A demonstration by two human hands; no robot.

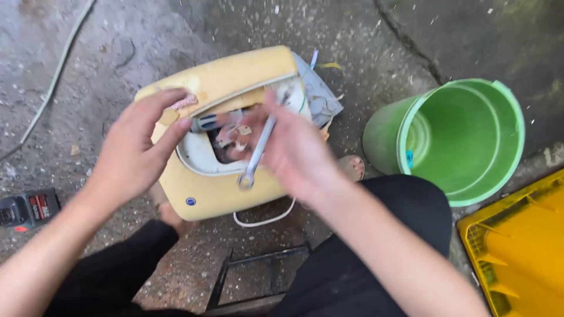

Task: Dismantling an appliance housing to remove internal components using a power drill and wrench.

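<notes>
A slim silver metal spanner [257, 151] is being gripped in the right hand [294, 154], the fingers closed around its upper shank so that its ring end is hanging down and left, over the opening of the appliance; the hand is blurred, so the exact grip cannot be told. The spanner is being held above a pale yellow, rounded plastic appliance casing [226, 88], which is lying tilted on the rough grey concrete floor [147, 35], near the middle of it, between the person's knees. A white-rimmed opening in the casing is being shown, with small parts and wires inside, too blurred to be named. The left hand [132, 149] is being laid against the casing's left side, fingers spread and open, clamped on nothing, seemingly to steady the shell while the tool is being brought to it. A white cord [267, 220] is trailing from under the casing's near edge. Toward the floor's right edge, a green plastic bucket [461, 138] is lying tipped on its side, its mouth facing the person. At the lower right corner, a yellow plastic crate [517, 246] is being partly seen. At the left edge, a black and red battery pack [26, 208] is resting on the concrete.
</notes>
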